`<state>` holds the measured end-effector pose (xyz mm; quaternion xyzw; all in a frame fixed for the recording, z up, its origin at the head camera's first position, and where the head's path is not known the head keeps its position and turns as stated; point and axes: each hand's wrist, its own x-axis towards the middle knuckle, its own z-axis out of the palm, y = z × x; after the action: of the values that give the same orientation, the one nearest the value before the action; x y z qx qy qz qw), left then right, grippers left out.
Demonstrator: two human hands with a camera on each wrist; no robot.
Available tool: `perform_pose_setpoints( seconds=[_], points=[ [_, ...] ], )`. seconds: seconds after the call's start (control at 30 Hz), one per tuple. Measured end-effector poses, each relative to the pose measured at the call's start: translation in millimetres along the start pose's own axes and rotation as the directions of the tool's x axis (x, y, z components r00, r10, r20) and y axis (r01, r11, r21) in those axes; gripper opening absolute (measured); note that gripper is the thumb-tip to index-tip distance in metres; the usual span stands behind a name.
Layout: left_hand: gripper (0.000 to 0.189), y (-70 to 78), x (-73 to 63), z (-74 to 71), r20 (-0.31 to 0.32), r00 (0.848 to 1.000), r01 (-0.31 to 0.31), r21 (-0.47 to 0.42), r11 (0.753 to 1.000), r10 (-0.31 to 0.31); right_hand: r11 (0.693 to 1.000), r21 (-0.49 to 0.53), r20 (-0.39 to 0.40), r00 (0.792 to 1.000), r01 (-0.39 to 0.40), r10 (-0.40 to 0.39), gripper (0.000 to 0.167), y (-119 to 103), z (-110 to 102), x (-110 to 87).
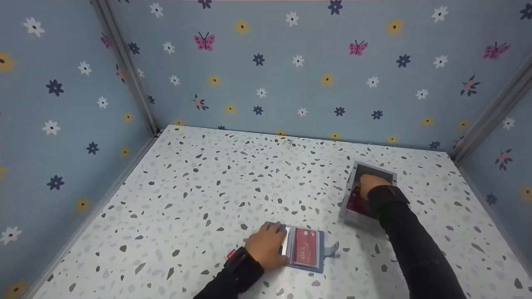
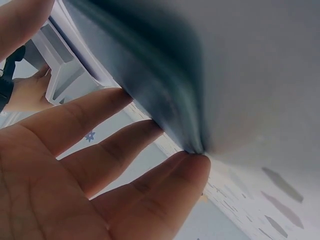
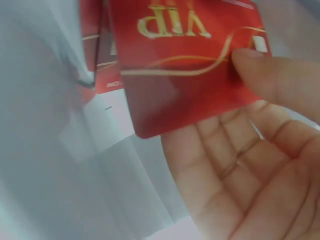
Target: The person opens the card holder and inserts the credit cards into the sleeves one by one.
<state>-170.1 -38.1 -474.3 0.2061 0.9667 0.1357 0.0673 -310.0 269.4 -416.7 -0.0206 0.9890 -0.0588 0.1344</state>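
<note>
An open blue-grey card holder lies on the table with a red VIP card in its right-hand sleeve. My left hand rests over the holder's left side; in the left wrist view, fairly straight fingers touch its edge. Inside a grey box at the right is my right hand. Between thumb and fingers it pinches a red card with gold VIP lettering, seen close in the right wrist view. More red cards lie behind that one, partly hidden.
A strap with a snap sticks out from the holder's right edge, toward the box. A small red tag shows beside the left wrist. Flower-patterned panels wall in the speckled white table at the back and both sides.
</note>
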Motion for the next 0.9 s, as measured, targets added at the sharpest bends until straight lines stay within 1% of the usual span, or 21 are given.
perform_pose_setpoints(
  seconds=[0.1,0.2,0.27,0.4,0.5,0.57,0.63,0.77,0.83,0.9],
  points=[
    [0.074,0.2,0.0,0.4,-0.001,1.000,0.005,0.001,1.000,-0.005,1.000,0.030,0.014,1.000,-0.003,0.003,0.021,-0.4,-3.4,-2.5],
    [0.074,0.1,0.2,0.8,0.001,1.000,0.007,0.002,1.000,-0.007,0.998,0.055,0.009,1.000,0.000,-0.001,0.026,-0.6,-5.9,-6.0],
    [0.075,0.0,0.5,1.4,0.001,1.000,0.006,0.004,1.000,-0.006,0.998,0.069,-0.002,1.000,0.007,-0.007,0.030,-1.8,-9.0,-10.5],
    [0.075,0.4,0.1,1.3,0.002,1.000,0.003,0.009,1.000,-0.003,0.995,0.094,-0.039,0.999,0.033,-0.030,0.030,-4.8,-18.9,-22.7],
    [0.075,0.4,-0.4,0.0,0.003,1.000,0.004,0.008,1.000,-0.004,0.993,0.112,-0.086,0.996,0.045,-0.035,0.024,-8.3,-29.7,-31.2],
    [0.075,0.4,-0.6,-0.5,0.005,1.000,0.005,0.006,1.000,-0.005,0.990,0.126,-0.117,0.992,0.056,-0.041,0.018,-10.0,-36.5,-35.3],
    [0.076,0.3,-0.6,-0.9,0.008,1.000,0.009,0.004,1.000,-0.009,0.986,0.154,-0.138,0.990,0.061,-0.040,0.015,-11.8,-41.8,-38.8],
    [0.076,0.4,-0.6,-1.0,0.017,1.000,0.015,0.000,1.000,-0.015,0.963,0.244,-0.158,0.985,0.111,-0.073,0.023,-16.6,-43.0,-44.6],
    [0.077,0.7,-0.5,-0.8,0.018,1.000,0.014,0.003,1.000,-0.014,0.943,0.300,-0.162,0.982,0.144,-0.099,0.029,-20.9,-37.2,-48.6],
    [0.077,0.8,-0.9,-0.6,0.019,1.000,0.012,0.002,1.000,-0.012,0.921,0.339,-0.186,0.973,0.194,-0.137,0.028,-26.0,-28.5,-52.6]
  ],
)
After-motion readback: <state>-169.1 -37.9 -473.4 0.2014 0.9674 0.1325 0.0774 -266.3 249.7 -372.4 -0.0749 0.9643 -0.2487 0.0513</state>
